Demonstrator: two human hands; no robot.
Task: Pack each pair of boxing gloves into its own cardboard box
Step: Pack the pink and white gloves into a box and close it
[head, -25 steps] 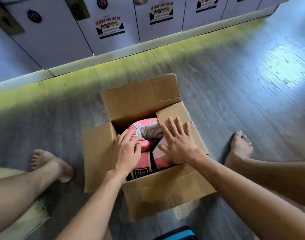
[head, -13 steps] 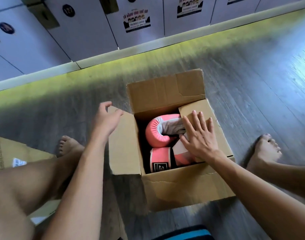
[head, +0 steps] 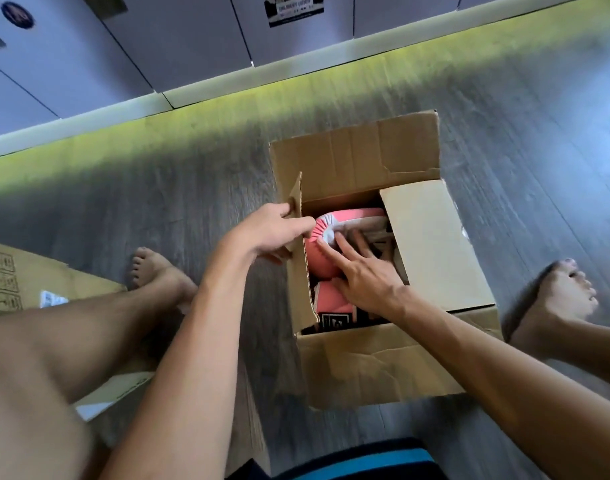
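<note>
Head cam, the only view here: the cardboard box (head: 383, 365) sits on the floor (head: 158, 202) between the person's bare feet, and the pink boxing gloves (head: 322, 261) are already down inside it, one behind the other. So this looks like the closing-up step for this pair.

The left hand (head: 272, 233) has its grip pinched on the edge of the left flap (head: 298, 258), which stands about upright. The right hand (head: 362, 275) holds nothing; its grip is flat, fingers straight and pressing on the gloves. The right flap (head: 431, 244) is folded in over the opening, and the far flap (head: 355, 161) stands up.

Next move, probably: slide the right hand out, then fold the left flap down without the gloves popping up. A second cardboard piece (head: 26, 278) lies off to the left.
</note>
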